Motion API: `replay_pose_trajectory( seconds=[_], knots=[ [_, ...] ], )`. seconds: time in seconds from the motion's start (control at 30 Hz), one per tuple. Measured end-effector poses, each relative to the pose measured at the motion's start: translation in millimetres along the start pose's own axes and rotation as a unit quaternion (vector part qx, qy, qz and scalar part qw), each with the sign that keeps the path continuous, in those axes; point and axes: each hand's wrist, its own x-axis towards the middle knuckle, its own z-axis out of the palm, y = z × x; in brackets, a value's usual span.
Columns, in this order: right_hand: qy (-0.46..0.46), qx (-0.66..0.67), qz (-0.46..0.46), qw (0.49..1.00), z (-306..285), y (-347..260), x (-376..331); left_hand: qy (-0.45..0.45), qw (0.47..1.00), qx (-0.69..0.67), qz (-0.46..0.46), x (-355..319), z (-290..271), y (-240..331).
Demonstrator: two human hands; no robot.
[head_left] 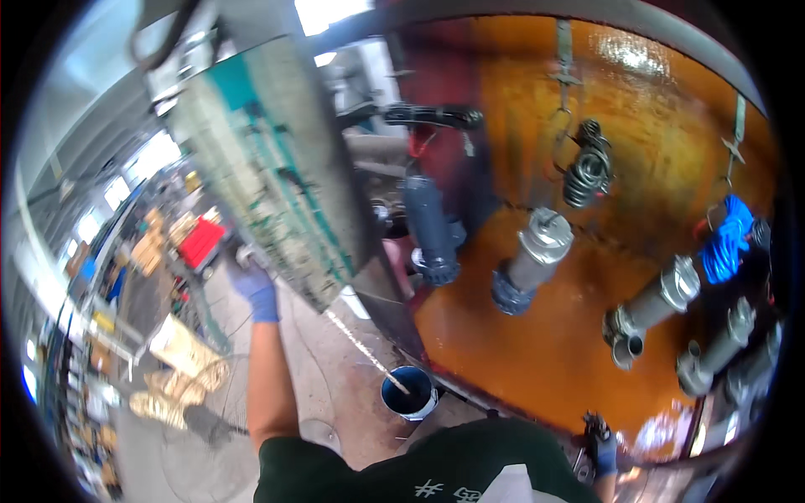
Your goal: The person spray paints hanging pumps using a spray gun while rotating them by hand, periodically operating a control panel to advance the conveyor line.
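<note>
A large grey metal panel (268,168), streaked with teal paint, is held upright and tilted. Its lower left edge is gripped by the left hand (254,285), which is covered by a blue glove and is raised at arm's length, the fingers closed around that edge. The right hand (604,453), also gloved in blue, is seen low at the lower right beside the tank's near rim; whether it is closed on anything cannot be told.

Behind the panel's right edge a wide tank of orange-brown liquid (553,335) is seen. Several grey submersible pumps (532,260) are lying in it toward its right side, with a dark blue pump (429,226) standing near its left edge. A coiled black cable (587,172) and a bundle of blue cable (728,239) are hung above the far side of the tank. On the concrete floor, just before the tank's near left corner, a blue bucket (408,392) with a stick in it is set.
</note>
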Motion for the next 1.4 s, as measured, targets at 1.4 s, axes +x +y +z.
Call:
replay_pose_trajectory(
  seconds=[1.4],
  knots=[
    [0.095,-0.12,-0.169,0.974,48.4,-197.3,51.3,-0.473,0.706,-0.36,0.384,-133.3,211.6,500.9]
  ],
)
